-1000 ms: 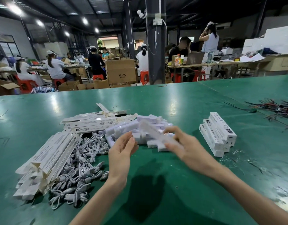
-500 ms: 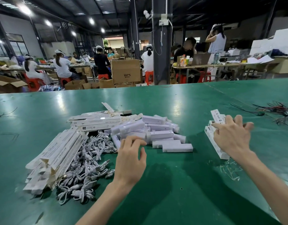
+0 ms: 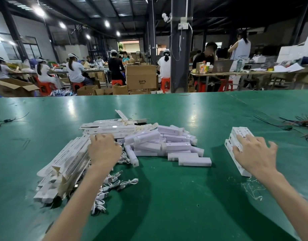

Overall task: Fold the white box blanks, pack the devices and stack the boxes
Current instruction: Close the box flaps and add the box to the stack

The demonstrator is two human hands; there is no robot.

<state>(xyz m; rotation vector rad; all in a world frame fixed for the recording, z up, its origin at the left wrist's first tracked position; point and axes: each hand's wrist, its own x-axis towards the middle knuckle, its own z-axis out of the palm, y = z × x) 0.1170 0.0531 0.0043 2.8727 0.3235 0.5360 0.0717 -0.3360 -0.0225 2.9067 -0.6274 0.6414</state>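
A heap of flat white box blanks (image 3: 66, 164) lies at the left of the green table (image 3: 167, 197), with more blanks (image 3: 113, 127) behind. Several white devices in clear wrap (image 3: 167, 145) are piled in the middle. White cables (image 3: 113, 181) lie tangled beside the blanks. My left hand (image 3: 104, 150) reaches over the cables to the edge of the blank heap, fingers curled down; what the fingertips touch is hidden. My right hand (image 3: 255, 153) rests with spread fingers on the stack of packed white boxes (image 3: 236, 141) at the right.
Loose coloured wires (image 3: 304, 122) lie at the far right and a thin black wire (image 3: 3, 120) at the far left. Bits of clear plastic wrap (image 3: 252, 186) litter the table beside my right forearm. People work at tables beyond the far edge, among brown cartons (image 3: 141, 77).
My right hand carried a packed box right and set it on the stack, where it now rests. My left hand moved left and forward from the devices to the blanks.
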